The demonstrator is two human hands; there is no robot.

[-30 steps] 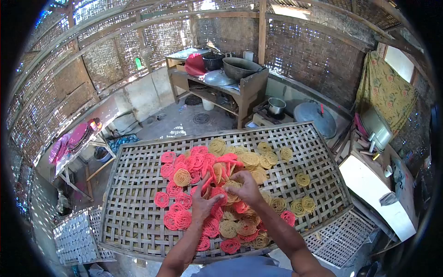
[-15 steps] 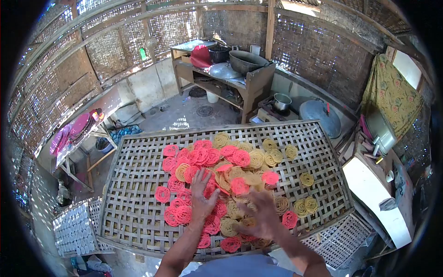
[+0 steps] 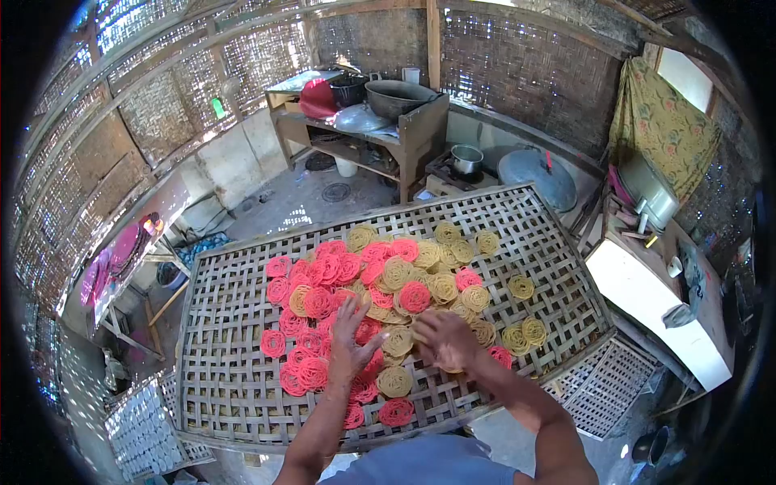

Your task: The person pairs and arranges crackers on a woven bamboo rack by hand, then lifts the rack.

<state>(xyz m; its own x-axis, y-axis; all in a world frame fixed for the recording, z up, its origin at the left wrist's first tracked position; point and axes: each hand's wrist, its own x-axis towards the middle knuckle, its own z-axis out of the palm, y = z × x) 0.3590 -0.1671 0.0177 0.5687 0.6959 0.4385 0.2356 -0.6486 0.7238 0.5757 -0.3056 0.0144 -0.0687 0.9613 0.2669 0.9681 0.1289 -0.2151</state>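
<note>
Pink lacy coiled discs (image 3: 318, 302) and tan ones (image 3: 397, 273) lie heaped and overlapping on a slatted bamboo rack (image 3: 230, 356). My left hand (image 3: 349, 339) rests over the pink discs left of the middle, its thumb and fingers spread. To its right, my right hand (image 3: 446, 339) is over the tan discs with its fingers curled downward and close together. Its fingertips are partly hidden, so what they grip cannot be made out. A tan disc (image 3: 394, 381) and a pink disc (image 3: 396, 411) lie near the rack's front edge, between my forearms.
Behind the rack, a wooden table (image 3: 422, 145) carries a large dark pot (image 3: 396, 99). A small pot (image 3: 466, 158) sits on a stove, beside a big metal lid (image 3: 537, 179). Another perforated rack (image 3: 602, 388) is lower right. A white-sided cabinet (image 3: 647, 311) stands at the right.
My right hand has moved slightly up and left, and its fingers have curled in. Tan discs now lie where it was spreading the pile. My left hand stays nearly in place. The view has shifted.
</note>
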